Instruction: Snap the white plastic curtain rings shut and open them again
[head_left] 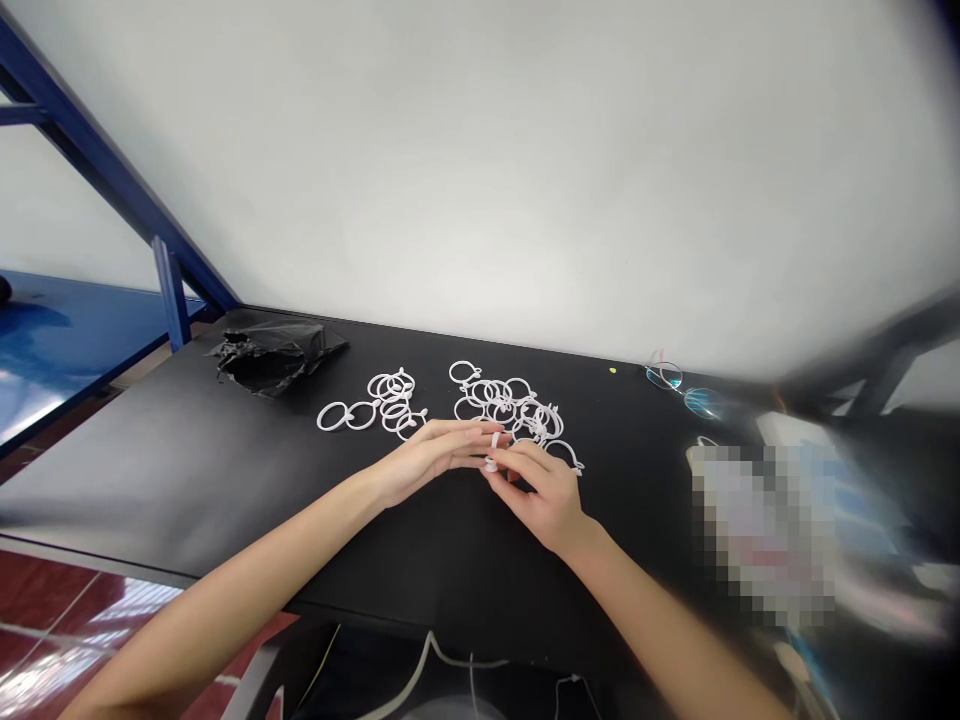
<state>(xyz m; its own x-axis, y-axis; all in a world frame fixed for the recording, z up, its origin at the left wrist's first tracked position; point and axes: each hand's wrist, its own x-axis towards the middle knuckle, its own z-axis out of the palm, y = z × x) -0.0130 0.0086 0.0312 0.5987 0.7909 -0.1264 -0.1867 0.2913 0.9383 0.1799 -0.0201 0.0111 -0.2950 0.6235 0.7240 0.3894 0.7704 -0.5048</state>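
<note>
On the black table [187,470] lie two heaps of white plastic rings, a smaller left heap [379,402] and a larger right heap [510,405]. My left hand [431,455] and my right hand [540,490] meet just in front of the right heap. Between their fingertips they pinch one white ring [493,450] standing on edge. The left fingers lie stretched toward it. The right fingers curl round it from the other side.
A crumpled black plastic bag [274,355] lies at the table's far left. A pair of glasses [682,390] rests at the far right by the white wall. A blurred patch covers the right of the table. Blue shelving stands at left.
</note>
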